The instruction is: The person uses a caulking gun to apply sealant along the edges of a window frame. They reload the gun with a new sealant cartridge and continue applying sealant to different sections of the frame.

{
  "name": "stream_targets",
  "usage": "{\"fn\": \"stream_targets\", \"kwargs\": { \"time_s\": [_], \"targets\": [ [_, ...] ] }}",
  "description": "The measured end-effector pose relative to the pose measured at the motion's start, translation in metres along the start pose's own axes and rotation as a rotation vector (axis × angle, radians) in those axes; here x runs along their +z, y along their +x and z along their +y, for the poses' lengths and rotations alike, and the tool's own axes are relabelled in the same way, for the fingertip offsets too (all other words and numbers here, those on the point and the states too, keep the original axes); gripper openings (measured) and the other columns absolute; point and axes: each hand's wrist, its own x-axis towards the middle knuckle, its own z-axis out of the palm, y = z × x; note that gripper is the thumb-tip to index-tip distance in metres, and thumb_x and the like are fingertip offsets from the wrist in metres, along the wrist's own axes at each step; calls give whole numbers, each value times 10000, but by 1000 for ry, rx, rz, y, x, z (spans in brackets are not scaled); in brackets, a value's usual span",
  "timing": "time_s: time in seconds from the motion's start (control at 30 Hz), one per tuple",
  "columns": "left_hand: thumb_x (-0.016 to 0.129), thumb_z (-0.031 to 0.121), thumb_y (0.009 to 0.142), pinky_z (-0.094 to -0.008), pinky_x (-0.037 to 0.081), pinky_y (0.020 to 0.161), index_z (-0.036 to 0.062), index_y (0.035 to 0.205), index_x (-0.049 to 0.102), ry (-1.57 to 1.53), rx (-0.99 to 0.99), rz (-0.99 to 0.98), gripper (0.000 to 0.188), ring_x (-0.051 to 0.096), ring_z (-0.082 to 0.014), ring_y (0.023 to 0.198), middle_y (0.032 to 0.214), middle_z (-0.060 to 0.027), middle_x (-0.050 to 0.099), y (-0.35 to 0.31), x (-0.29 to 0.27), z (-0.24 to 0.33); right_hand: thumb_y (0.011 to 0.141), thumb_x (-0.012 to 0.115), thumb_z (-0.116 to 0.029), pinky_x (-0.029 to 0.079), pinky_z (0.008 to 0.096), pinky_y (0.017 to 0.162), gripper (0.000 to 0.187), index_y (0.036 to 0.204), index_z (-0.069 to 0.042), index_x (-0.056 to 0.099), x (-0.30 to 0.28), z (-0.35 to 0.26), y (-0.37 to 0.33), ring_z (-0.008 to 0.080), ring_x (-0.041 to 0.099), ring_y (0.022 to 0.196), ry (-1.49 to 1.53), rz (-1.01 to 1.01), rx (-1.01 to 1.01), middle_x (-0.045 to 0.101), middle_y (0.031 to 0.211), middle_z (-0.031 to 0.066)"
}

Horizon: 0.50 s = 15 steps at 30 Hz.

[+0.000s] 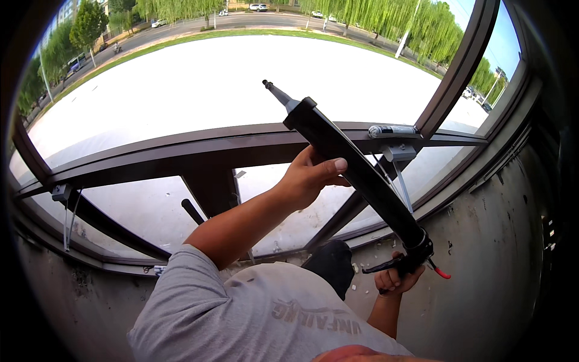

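Note:
A black caulking gun (362, 168) slants across the view, its grey nozzle (277, 93) up and to the left over the window frame. My left hand (310, 176) is closed against the barrel near its front end, thumb lying along the near side and the other fingers partly hidden behind it. Down at the rear end, my right hand (399, 279) wraps the handle, with the black trigger (381, 265) by its fingers. A red-tipped lever (441, 274) sticks out at the back of the gun.
Brown window framing (151, 154) crosses in front, with a sealant sausage pack (393, 131) lying on its rail. Grey window-opener boxes sit on the frame at the right (400, 152) and left (61, 192). Small debris (356, 268) lies on the grey floor.

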Motion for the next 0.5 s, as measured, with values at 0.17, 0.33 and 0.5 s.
{"fn": "stream_targets", "kwargs": {
  "time_s": [0.17, 0.33, 0.5],
  "targets": [
    [696, 178, 948, -481, 601, 950, -36, 1285, 526, -100, 23, -45, 434, 701, -320, 1091, 1180, -212, 663, -7, 1, 1, 930, 620, -574, 340, 296, 481, 903, 1523, 47, 339, 21, -13, 11, 114, 434, 456, -126, -40, 30, 474, 578, -7],
    [715, 231, 916, -501, 566, 990, -41, 1372, 490, -65, -12, -29, 577, 676, -336, 1142, 1257, -228, 630, -16, -4, 7, 769, 789, -94, 365, 262, 468, 803, 1462, 91, 429, 36, -9, 9, 107, 453, 456, -248, 111, 113, 473, 552, 0],
    [696, 313, 909, -456, 511, 1026, -30, 1409, 487, 10, -8, -22, 641, 641, -307, 1196, 1289, -209, 631, -17, -19, 6, 708, 760, -2, 430, 267, 488, 811, 1458, 56, 457, 49, -11, 13, 133, 506, 477, -313, 250, 56, 685, 880, 121]
  ]
}}
